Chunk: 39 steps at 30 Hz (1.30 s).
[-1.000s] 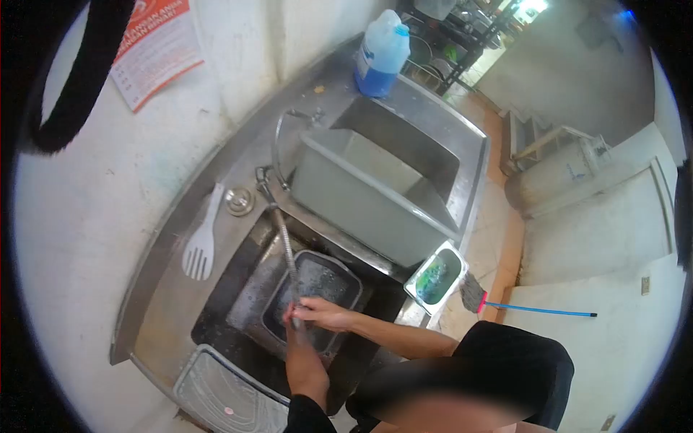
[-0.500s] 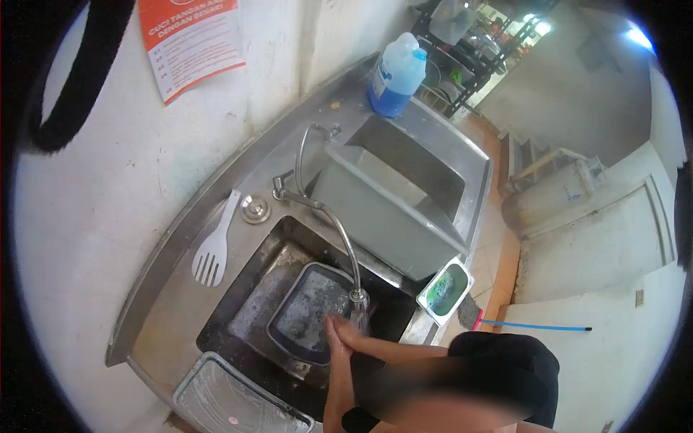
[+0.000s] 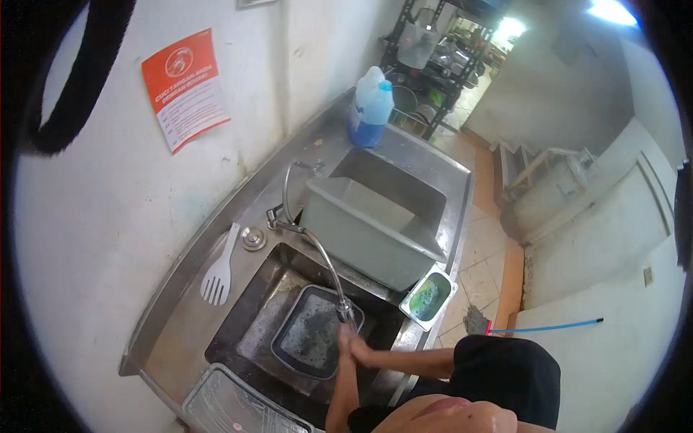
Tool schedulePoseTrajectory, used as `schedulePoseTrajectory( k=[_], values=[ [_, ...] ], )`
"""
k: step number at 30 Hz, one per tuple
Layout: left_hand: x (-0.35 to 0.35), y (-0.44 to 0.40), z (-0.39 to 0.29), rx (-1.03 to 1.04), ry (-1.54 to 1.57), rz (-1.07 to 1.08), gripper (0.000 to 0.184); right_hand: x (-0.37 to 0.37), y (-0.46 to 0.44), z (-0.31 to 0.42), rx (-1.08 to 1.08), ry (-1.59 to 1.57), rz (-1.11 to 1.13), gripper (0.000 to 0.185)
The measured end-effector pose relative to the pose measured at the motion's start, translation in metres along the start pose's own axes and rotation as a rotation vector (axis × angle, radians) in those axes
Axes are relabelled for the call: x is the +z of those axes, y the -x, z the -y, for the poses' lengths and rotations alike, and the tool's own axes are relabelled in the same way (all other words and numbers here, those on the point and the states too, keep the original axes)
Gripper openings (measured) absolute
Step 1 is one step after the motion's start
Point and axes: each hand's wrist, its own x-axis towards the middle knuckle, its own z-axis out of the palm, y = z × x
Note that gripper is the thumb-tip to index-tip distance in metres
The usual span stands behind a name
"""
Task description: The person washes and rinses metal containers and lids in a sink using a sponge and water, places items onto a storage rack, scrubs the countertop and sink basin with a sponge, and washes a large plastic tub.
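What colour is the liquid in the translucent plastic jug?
The liquid is blue, showing best in the head view.

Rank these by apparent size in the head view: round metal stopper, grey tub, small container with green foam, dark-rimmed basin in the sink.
Largest to smallest:
1. Grey tub
2. Dark-rimmed basin
3. Small container
4. Round metal stopper

I'm seeing a black right sleeve (image 3: 509,379), looking loose and broad (only a sliver of the left sleeve (image 3: 369,417), black too, is showing), while the cut is leaving both forearms (image 3: 411,361) bare.
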Motion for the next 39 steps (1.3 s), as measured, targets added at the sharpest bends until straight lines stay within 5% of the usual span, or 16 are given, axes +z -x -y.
schedulePoseTrajectory(
  k=[5,8,10,12,14,16,18,25,30,32,33,36,39],
  values=[
    [-0.005,0.004,0.000,0.195,-0.160,0.130,0.055,0.018,0.011,0.001,-0.040,-0.343,-0.045,0.049],
    [0.003,0.008,0.000,0.408,-0.155,0.315,0.055,-0.017,0.003,0.047,0.280,-0.946,-0.055,0.051],
    [0.005,0.005,-0.010,0.270,-0.171,0.202,0.055,-0.015,-0.009,0.040,0.391,-1.390,0.104,0.048],
    [0.005,0.002,-0.021,0.183,-0.159,0.120,0.055,0.030,-0.026,-0.006,-0.013,-1.170,0.148,0.047],
    [0.008,0.003,-0.022,0.145,-0.107,0.067,0.054,0.039,-0.044,-0.013,-0.081,-1.343,0.116,0.047],
    [0.009,0.007,-0.012,0.129,-0.039,0.014,0.054,0.041,-0.067,0.014,0.225,-1.940,0.035,0.046],
    [0.005,0.006,-0.004,0.127,0.033,-0.049,0.054,0.024,-0.059,0.059,0.523,-2.239,0.042,0.026],
    [-0.021,-0.001,-0.055,0.167,0.248,-0.214,0.054,0.037,-0.032,0.061,0.238,-1.569,0.087,0.026],
    [-0.028,0.017,0.023,0.151,0.354,-0.353,0.054,-0.015,0.050,0.096,-0.257,0.747,-0.211,0.026],
    [-0.031,0.023,0.035,0.153,0.371,-0.387,0.054,-0.040,0.062,0.121,-0.316,1.132,-0.197,0.027],
    [-0.032,0.022,0.027,0.152,0.373,-0.388,0.054,-0.056,0.066,0.127,-0.354,0.629,0.057,0.027],
    [-0.038,0.000,-0.006,0.157,0.371,-0.345,0.054,0.030,0.012,0.069,-0.169,0.251,-0.188,0.030],
    [-0.029,-0.029,-0.016,0.148,0.392,-0.286,0.054,0.017,-0.027,0.063,-0.186,-0.421,-0.110,0.033]
  ],
)
